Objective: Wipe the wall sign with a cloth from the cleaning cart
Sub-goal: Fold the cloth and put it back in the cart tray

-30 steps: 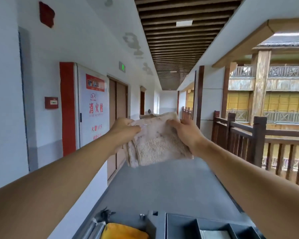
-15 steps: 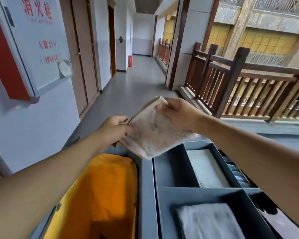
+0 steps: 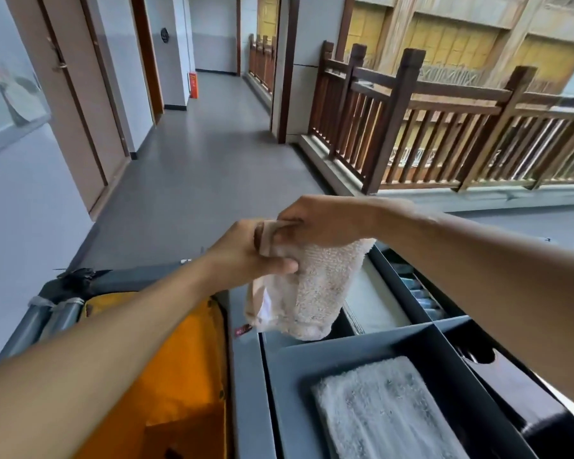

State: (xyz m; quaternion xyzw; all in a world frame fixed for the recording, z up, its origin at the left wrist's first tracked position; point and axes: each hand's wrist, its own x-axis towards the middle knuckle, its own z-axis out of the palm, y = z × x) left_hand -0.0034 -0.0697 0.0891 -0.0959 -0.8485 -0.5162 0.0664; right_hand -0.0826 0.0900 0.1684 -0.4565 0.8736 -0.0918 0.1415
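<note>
The cloth (image 3: 315,286) is pinched by both hands' fingers (image 3: 279,265) above the cleaning cart (image 3: 249,376). If one grip is loosened, it could be dropped into the cart.

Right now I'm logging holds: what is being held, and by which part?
A beige cloth, folded over, gripped along its top edge by both the left hand and the right hand; the rest hangs over the cart.

wall sign (image 3: 10,97) blurred and cut off at left edge
</note>
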